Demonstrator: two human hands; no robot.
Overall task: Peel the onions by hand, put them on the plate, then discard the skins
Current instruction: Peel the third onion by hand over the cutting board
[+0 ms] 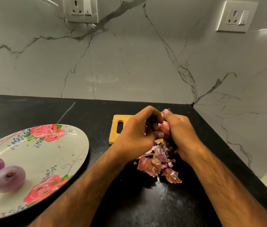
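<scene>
While my left hand (pixel 136 133) curls its fingers round the pink-skinned onion (pixel 164 126) from one side, my right hand (pixel 180 133) grips it from the other, one fingertip pressed to a loose flap of skin at the top. Both hands meet over the right part of the wooden cutting board (pixel 118 128) and hide most of it; only the board's left end with its handle slot shows.

Just off the board's near edge, below my wrists, lies a heap of torn skins (pixel 155 161) – papery pink and pale purple pieces on the black countertop (pixel 80 115).

Well to the left of the board, and nearer to me, sits the rose-patterned plate (pixel 47 153). Two peeled onions (pixel 8 178) rest on the side of it farthest from the board, close beside each other.

Behind the board rises a veined marble wall (pixel 129 63) with two sockets (pixel 80 9), one up to the board's left and one up to its right.
</scene>
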